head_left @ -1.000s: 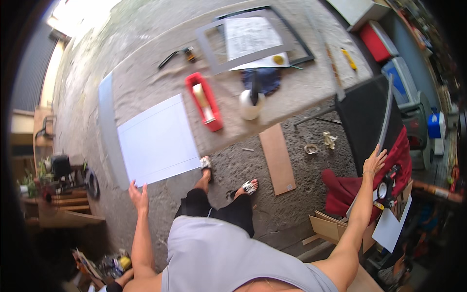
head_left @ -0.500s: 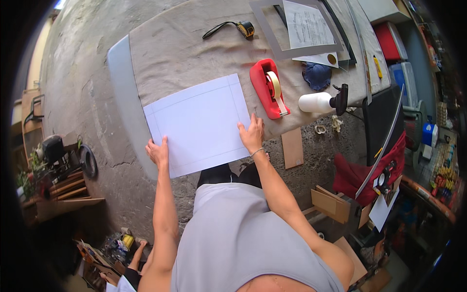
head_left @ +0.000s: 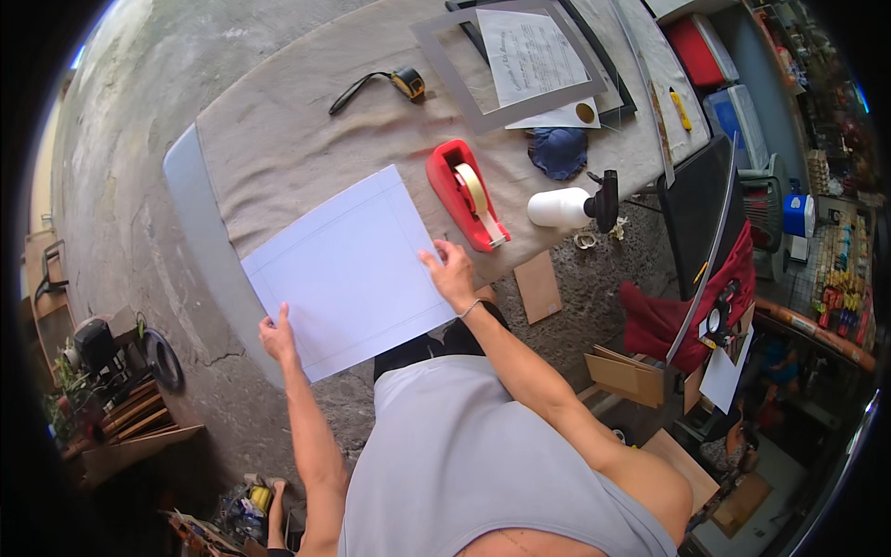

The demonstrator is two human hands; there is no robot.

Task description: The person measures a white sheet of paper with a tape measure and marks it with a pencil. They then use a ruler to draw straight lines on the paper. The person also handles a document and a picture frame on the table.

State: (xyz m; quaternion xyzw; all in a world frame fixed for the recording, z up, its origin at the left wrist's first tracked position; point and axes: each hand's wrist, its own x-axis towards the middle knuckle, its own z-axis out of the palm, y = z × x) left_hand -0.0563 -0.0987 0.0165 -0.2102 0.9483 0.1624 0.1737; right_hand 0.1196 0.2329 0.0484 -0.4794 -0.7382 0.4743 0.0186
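A white sheet of card point(head_left: 348, 274) with pencil lines running along its margins lies tilted over the near edge of the cloth-covered table. My left hand point(head_left: 277, 338) grips its lower left edge, thumb on top. My right hand point(head_left: 451, 277) holds the right edge, its thumb also above; the fingers beneath the sheet are partly hidden. Just beyond my right hand stands a red tape dispenser point(head_left: 445, 190) with a roll of pale tape point(head_left: 472, 188). A white spray bottle point(head_left: 559, 209) with a black trigger head lies on its side farther right.
A tape measure point(head_left: 406, 84), grey mat frame point(head_left: 478, 121), printed certificate point(head_left: 529, 60), bunched blue cloth point(head_left: 559, 153), long metal ruler point(head_left: 657, 121) and yellow cutter point(head_left: 680, 109) lie across the table. Below its edge lean a wooden board point(head_left: 537, 288) and cardboard pieces point(head_left: 624, 379).
The view has shifted and turned, so the table's things appear farther left and lower. The sheet is tilted more, its right side higher. Both hands keep hold of it.
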